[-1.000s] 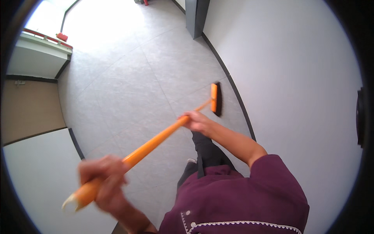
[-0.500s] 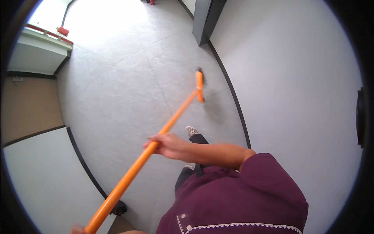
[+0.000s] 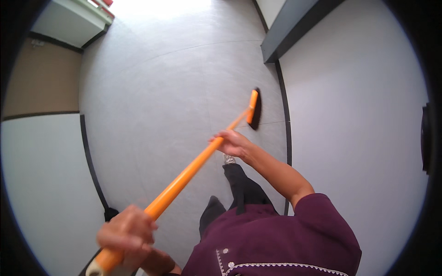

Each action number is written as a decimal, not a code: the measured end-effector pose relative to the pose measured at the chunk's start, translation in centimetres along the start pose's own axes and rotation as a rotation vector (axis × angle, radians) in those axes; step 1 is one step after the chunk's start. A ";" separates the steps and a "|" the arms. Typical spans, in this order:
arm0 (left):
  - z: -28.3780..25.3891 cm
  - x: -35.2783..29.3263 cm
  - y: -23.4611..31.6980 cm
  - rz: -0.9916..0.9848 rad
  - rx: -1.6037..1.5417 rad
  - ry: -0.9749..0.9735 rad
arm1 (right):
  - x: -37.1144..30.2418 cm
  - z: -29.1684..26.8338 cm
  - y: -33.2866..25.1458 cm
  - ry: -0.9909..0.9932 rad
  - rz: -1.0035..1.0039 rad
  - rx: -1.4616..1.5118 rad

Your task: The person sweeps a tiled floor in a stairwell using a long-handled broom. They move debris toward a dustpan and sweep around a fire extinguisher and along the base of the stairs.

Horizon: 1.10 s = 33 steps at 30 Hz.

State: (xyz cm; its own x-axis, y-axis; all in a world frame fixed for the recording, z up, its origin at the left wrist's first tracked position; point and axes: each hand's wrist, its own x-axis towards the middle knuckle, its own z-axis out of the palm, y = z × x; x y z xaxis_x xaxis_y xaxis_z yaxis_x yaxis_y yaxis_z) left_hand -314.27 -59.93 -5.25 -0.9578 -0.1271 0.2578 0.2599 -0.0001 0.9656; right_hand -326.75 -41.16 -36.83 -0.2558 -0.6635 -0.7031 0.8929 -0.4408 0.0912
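Note:
A broom [image 3: 186, 175] with a long orange handle slants across the view from lower left to upper right. Its orange head [image 3: 252, 106] with black bristles [image 3: 258, 110] is down at the grey floor, near the right-hand wall. Close to the handle's pale end, my left hand [image 3: 126, 232] is wrapped round it, slightly blurred. Farther down the shaft my right hand [image 3: 233, 143] grips it, arm stretched forward.
A grey wall [image 3: 354, 110] with dark skirting [image 3: 286, 119] runs along the right, with a grey post [image 3: 287, 34] ahead. White panels [image 3: 46, 179] and a brown one [image 3: 46, 78] line the left. A small black object [image 3: 110, 214] sits by the left skirting. My shoe [image 3: 229, 159] shows below my right hand.
Both hands have moved forward with the broom, and its head has shifted right, closer to the wall's skirting. My left hand has come fully into view.

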 end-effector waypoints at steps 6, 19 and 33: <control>-1.0 -2.2 5.7 0.349 0.272 -0.064 | 5.6 13.1 5.4 -0.408 0.097 -0.090; 1.4 -17.5 7.2 0.295 0.582 1.131 | -9.6 16.8 21.4 -0.658 0.904 -0.686; 6.0 -43.6 9.5 -0.267 0.677 1.368 | -20.5 11.6 31.9 -0.979 0.664 -1.316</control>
State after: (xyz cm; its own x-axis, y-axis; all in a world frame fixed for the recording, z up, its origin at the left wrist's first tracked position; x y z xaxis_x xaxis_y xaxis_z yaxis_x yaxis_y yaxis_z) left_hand -270.75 -48.41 -7.15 -0.0291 -0.9750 0.2204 -0.3583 0.2160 0.9083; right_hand -297.32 -48.61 -11.30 0.5720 -0.8140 -0.1015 0.4818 0.4335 -0.7616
